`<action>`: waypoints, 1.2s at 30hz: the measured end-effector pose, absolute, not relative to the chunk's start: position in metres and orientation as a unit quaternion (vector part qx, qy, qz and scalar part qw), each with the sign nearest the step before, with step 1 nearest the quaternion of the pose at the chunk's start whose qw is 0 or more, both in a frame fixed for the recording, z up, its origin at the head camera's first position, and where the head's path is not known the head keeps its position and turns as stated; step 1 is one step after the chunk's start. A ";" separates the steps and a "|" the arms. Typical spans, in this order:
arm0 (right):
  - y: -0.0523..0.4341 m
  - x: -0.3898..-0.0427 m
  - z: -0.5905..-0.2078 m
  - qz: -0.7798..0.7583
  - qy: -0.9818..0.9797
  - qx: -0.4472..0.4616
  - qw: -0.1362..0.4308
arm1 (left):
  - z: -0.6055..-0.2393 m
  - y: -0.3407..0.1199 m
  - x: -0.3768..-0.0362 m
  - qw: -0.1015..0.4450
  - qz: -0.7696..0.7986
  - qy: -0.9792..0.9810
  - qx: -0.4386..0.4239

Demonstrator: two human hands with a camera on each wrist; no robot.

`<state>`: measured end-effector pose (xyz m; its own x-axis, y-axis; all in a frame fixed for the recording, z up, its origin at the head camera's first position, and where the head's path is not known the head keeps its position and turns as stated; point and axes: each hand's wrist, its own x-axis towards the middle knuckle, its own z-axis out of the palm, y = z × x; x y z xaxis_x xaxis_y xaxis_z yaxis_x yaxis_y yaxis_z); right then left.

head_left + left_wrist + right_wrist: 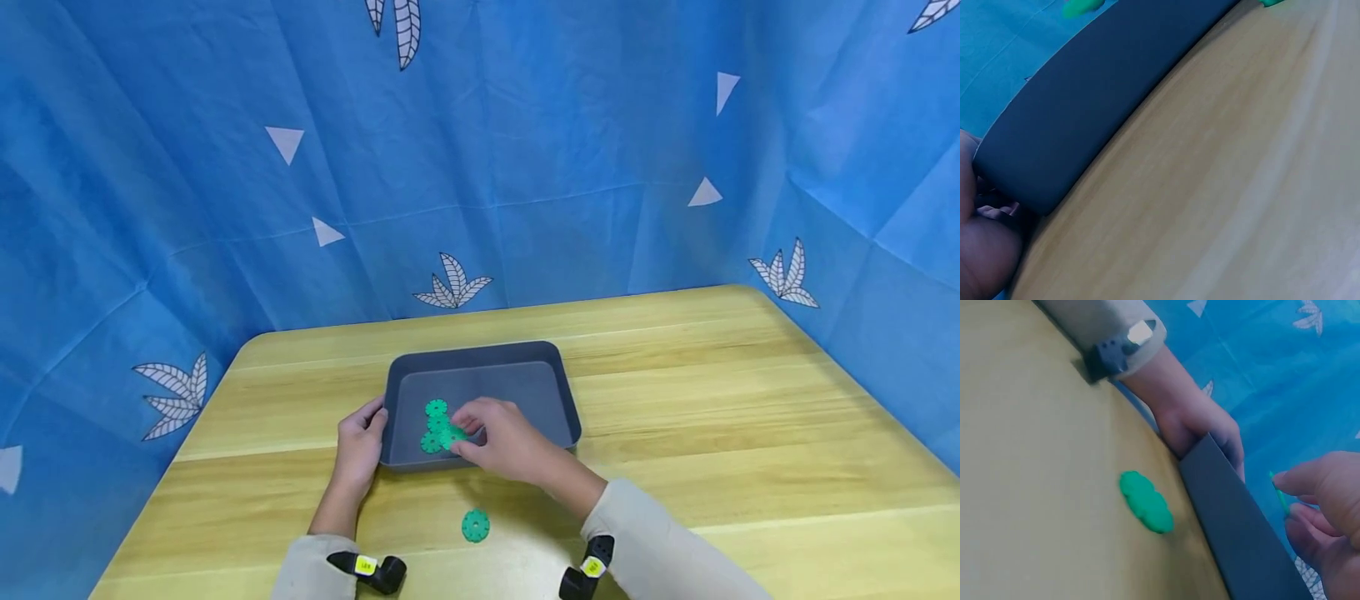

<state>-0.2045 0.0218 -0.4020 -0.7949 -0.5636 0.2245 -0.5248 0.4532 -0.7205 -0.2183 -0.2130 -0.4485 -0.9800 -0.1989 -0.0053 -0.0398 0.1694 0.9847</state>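
A dark grey rectangular tray (517, 392) sits on the table, holding several green notched discs (437, 408) in its left half. My left hand (362, 446) grips the tray's left side, thumb at the rim. Over the tray, my right hand (504, 442) pinches a green notched disc (1279, 495) between thumb and fingers; the right wrist view shows it edge-on above the tray wall. Another green notched disc (476, 535) lies flat on the table in front of the tray.
The wooden table (712, 400) stretches out to both sides of the tray. A blue curtain (555, 167) with leaf and triangle prints hangs behind it and along the sides. A black strapped device (367, 568) is on each sleeve cuff.
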 end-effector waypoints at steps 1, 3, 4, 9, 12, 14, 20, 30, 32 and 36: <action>0.024 -0.201 -0.403 -0.415 0.851 -0.320 0.024 | -0.449 -0.213 -0.219 0.062 -0.638 -0.764 0.079; 0.028 -0.194 -0.404 -0.418 0.850 -0.319 0.025 | -0.449 -0.213 -0.219 0.064 -0.634 -0.766 0.080; 0.030 -0.192 -0.405 -0.417 0.850 -0.320 0.024 | -0.448 -0.213 -0.219 0.065 -0.632 -0.768 0.081; 0.038 -0.179 -0.409 -0.428 0.842 -0.326 0.026 | -0.448 -0.213 -0.220 0.068 -0.627 -0.771 0.084; 0.043 -0.174 -0.409 -0.432 0.836 -0.336 0.034 | -0.449 -0.213 -0.220 0.077 -0.623 -0.774 0.086; 0.045 -0.171 -0.410 -0.430 0.832 -0.348 0.038 | -0.449 -0.212 -0.221 0.086 -0.617 -0.777 0.087; 0.054 -0.163 -0.418 -0.397 0.831 -0.384 0.060 | -0.447 -0.211 -0.221 0.097 -0.612 -0.780 0.085; 0.051 -0.157 -0.427 -0.373 0.826 -0.419 0.066 | -0.445 -0.213 -0.220 0.080 -0.616 -0.779 0.087; 0.049 -0.156 -0.428 -0.369 0.826 -0.422 0.066 | -0.445 -0.213 -0.220 0.078 -0.618 -0.778 0.088; 0.048 -0.154 -0.429 -0.361 0.829 -0.422 0.067 | -0.445 -0.212 -0.220 0.077 -0.619 -0.777 0.087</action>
<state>-0.1539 0.0479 -0.4292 -0.6353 -0.7478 0.1930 -0.6511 0.3842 -0.6546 -0.2204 -0.2122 -0.4454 -0.9729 -0.2310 0.0120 -0.0400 0.2191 0.9749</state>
